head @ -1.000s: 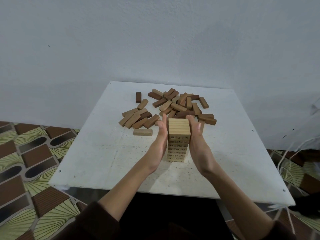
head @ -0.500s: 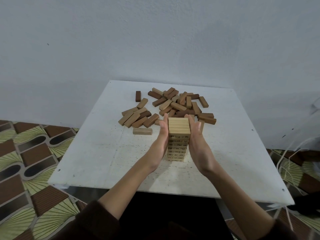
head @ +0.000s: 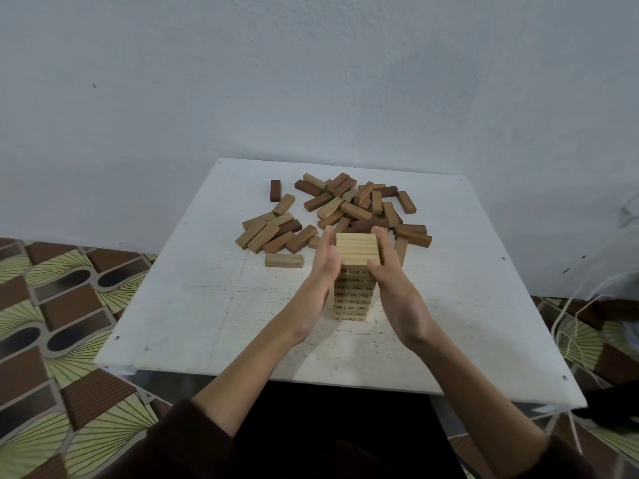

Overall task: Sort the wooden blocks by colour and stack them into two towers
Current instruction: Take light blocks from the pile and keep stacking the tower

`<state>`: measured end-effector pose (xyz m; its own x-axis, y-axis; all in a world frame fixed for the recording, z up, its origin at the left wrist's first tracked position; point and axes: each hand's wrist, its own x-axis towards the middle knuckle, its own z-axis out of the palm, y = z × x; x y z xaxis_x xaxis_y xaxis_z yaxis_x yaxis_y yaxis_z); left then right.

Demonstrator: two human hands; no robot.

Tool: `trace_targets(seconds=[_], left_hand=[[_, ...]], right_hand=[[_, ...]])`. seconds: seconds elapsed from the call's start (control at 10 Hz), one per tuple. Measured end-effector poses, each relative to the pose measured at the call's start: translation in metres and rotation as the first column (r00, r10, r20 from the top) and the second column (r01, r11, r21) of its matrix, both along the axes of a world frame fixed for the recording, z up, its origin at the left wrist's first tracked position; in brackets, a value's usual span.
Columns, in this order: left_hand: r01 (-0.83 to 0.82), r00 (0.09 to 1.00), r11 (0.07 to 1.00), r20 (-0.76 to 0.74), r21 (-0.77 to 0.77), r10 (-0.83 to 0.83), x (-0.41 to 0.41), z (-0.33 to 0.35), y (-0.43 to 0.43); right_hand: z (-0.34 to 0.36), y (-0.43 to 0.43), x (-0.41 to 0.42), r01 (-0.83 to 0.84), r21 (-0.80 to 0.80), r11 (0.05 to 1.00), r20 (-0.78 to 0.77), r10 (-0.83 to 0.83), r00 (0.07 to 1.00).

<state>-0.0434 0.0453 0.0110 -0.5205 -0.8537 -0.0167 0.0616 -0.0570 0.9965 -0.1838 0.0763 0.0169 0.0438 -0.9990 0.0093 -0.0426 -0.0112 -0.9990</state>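
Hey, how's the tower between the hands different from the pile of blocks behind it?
The tower is all pale wood; the pile mixes tan and dark brown blocks. The tower stands neatly layered; the pile lies scattered and criss-crossed. The left hand and right hand flank the tower, not the pile. Both rest on the white table.

One table [head: 193, 305] carries one pale tower [head: 356, 248]. Two grips flank the tower: left grip [head: 320, 285], right grip [head: 394, 288]. One single block [head: 284, 260] lies left of the tower; behind the tower sits one heap [head: 349, 205] of thirty-odd blocks, too overlapped for an exact count.
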Motion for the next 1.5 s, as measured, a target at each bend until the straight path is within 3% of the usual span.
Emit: trace_targets(seconds=[0.1,0.3,0.5,1.2,1.3,1.4,1.5], left_hand=[[-0.034,0.994,0.989,0.096,-0.145,0.048,0.009,0.001,-0.010],[-0.055,0.984,0.972,0.152,-0.230,0.092,0.019,0.003,-0.027],[-0.071,0.982,0.966,0.151,-0.248,0.111,0.017,0.000,-0.029],[-0.072,0.986,0.969,0.127,-0.237,0.104,0.015,0.002,-0.028],[-0.042,0.991,0.979,0.113,-0.199,0.065,0.016,0.005,-0.022],[-0.071,0.997,0.995,0.033,-0.070,0.073,0.013,0.008,-0.015],[-0.159,0.986,0.986,0.059,0.059,0.155,0.003,0.002,-0.013]], right_hand=[[0.004,-0.003,-0.009,0.002,-0.031,1.000,-0.014,-0.002,1.000],[0.014,-0.008,-0.021,-0.058,-0.083,0.995,-0.097,0.050,0.994],[0.017,-0.012,-0.023,-0.077,-0.129,0.989,-0.171,0.054,0.984],[0.014,-0.009,-0.026,-0.068,-0.106,0.992,-0.212,0.044,0.976],[0.014,-0.007,-0.024,-0.035,-0.090,0.995,-0.132,0.023,0.991],[0.011,-0.005,-0.019,0.059,-0.058,0.997,-0.014,-0.060,0.998],[0.009,-0.003,-0.009,0.090,-0.016,0.996,0.041,-0.090,0.995]])
